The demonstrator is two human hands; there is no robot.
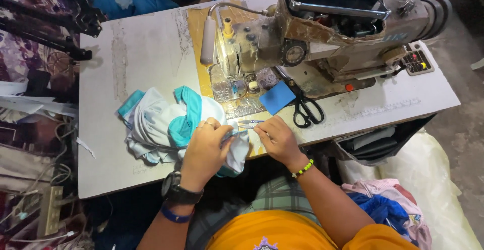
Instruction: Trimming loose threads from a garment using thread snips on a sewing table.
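Note:
My left hand [205, 148] presses down on a bunched pale blue garment with teal trim [169, 124] at the table's front edge, gripping its cloth. My right hand [277, 138] pinches the garment's edge beside a small thread snipper [249, 124] that lies just beyond my fingers; whether it touches the snipper I cannot tell. A worn sewing machine [322, 33] stands behind, its needle area [235, 86] just above the garment. A black watch and blue band are on my left wrist, a green bead bracelet on my right.
Black scissors [305, 109] and a blue cloth patch [277, 97] lie right of the needle plate. The grey table [131, 53] has a black stand [60, 28] at its left. A bag with pink and blue clothes [388, 202] sits right of my lap. Cables and a power strip [50, 209] lie at left.

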